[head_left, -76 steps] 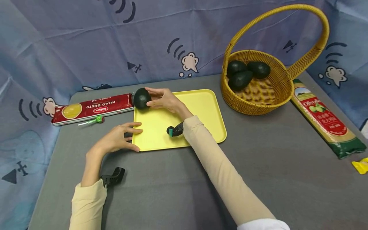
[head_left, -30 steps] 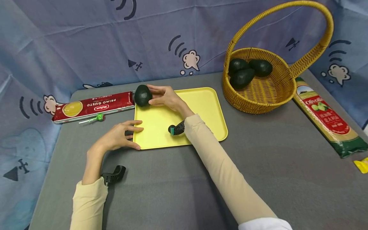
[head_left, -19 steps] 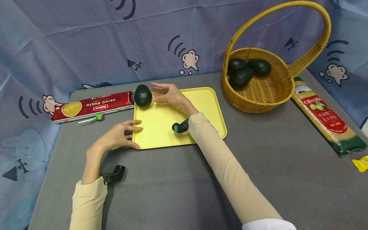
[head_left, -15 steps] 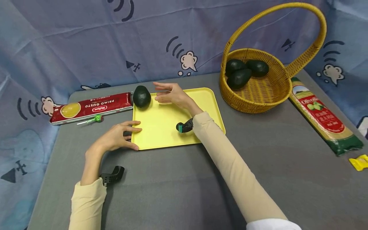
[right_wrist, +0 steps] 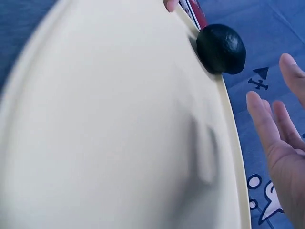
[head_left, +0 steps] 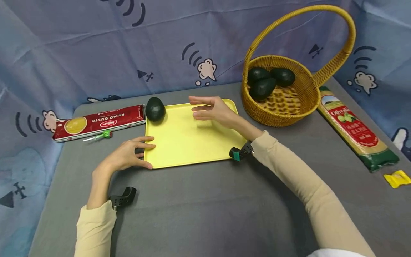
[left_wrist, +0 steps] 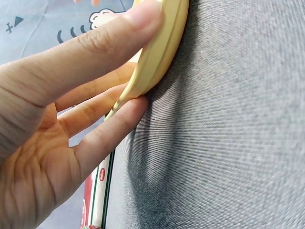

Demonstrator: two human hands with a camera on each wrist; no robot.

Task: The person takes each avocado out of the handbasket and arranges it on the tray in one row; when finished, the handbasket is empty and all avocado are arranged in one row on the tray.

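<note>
A dark green avocado (head_left: 155,109) sits at the back left corner of the yellow tray (head_left: 187,142), overlapping its rim. My left hand (head_left: 128,154) holds the tray by its front left corner. The left wrist view shows the thumb (left_wrist: 107,40) against the rim and the other fingers spread along its far side. My right hand (head_left: 218,111) hovers over the tray's back right part, fingers extended and holding nothing. In the right wrist view a gap lies between its fingertips and the avocado (right_wrist: 220,48).
Right of the tray stands a tall-handled wicker basket (head_left: 293,100) with several avocados (head_left: 262,88) inside. A red spaghetti pack (head_left: 99,122) and a green lollipop (head_left: 107,134) lie at left. Far right are another pasta pack (head_left: 358,130) and a yellow-wrapped candy (head_left: 397,179).
My right hand has let go of the avocado at the tray's back left corner and moved away to the right. The left hand has stayed on the tray corner.
</note>
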